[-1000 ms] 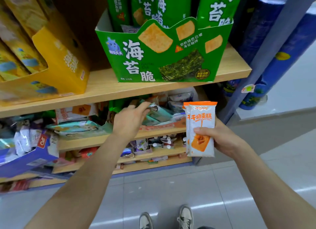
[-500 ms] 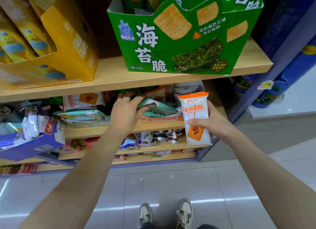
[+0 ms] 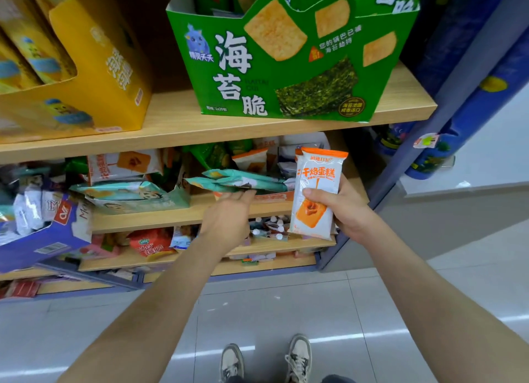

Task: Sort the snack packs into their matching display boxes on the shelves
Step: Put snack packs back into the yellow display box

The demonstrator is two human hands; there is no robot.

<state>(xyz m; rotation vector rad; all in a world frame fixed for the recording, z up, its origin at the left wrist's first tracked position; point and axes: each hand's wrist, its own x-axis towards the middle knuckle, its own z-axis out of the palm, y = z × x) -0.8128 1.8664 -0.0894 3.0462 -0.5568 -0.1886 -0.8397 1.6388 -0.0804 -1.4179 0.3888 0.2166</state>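
- The right hand (image 3: 345,211) grips an orange-and-white cake pack (image 3: 317,188) and holds it upright. The thumb lies across the front and the fingers are curled behind it.
- The edge of a second pack of the same kind peeks out behind the first one's top left corner.
- The left hand (image 3: 229,215) is wide and holds nothing, with its fingers (image 3: 246,195) stretched loosely forward and to the right.
- Just above those fingertips lie the teal packs (image 3: 243,179), stacked flat and jutting over the front of the middle shelf (image 3: 160,215). I cannot tell whether the fingers touch them.
- Between the two hands, right under the teal packs, the rim of an orange box (image 3: 269,196) shows.
- Beyond the left hand, further back on that shelf, loose orange-and-white packs (image 3: 123,165) lie among green ones.
- High above both hands, the green display box (image 3: 286,76) stands on the upper shelf (image 3: 186,128) with green packs upright inside it.
- Up and to the left of the left hand, the yellow display box (image 3: 103,76) sits on the same shelf, well apart from the green one.
- Far to the left of the left hand, a purple box (image 3: 43,245) tilts forward with small white packs in it.
- Below both hands are the pale tiled floor (image 3: 114,325) and a pair of sneakers (image 3: 299,354).
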